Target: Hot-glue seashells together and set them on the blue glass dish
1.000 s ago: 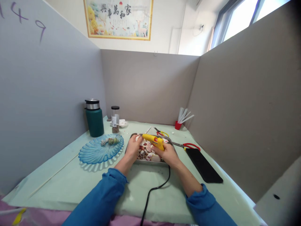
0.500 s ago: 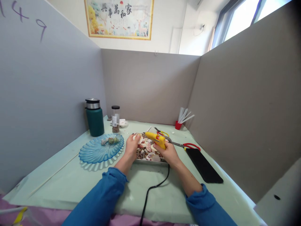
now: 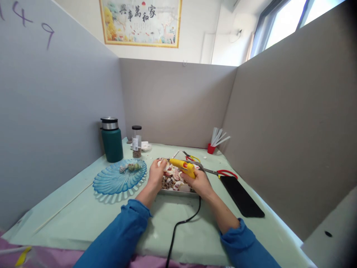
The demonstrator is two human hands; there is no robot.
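Observation:
My right hand point(image 3: 200, 181) is wrapped round the handle of a yellow glue gun point(image 3: 181, 165), whose nozzle points left. Its black cord point(image 3: 178, 223) runs down toward the table's front edge. Pinched in my left hand point(image 3: 156, 174) is a pale seashell point(image 3: 162, 162), partly covered by the fingers. The nozzle is right by the shell; whether they touch I cannot tell. Below both hands lies a metal tray point(image 3: 178, 192) filled with shells point(image 3: 178, 182) of several sizes, white, pinkish and brown.
On the left are a blue scalloped plate point(image 3: 107, 182) with small beaded pieces, a green flask point(image 3: 112, 143) and a clear jar point(image 3: 136, 143). At right lie a black phone point(image 3: 242, 196) and red-handled scissors point(image 3: 227, 173). A red cup point(image 3: 211, 149) of glue sticks stands behind.
The glue gun has shifted slightly left and down, its nozzle nearer the shell in my left hand. My left hand stays nearly still.

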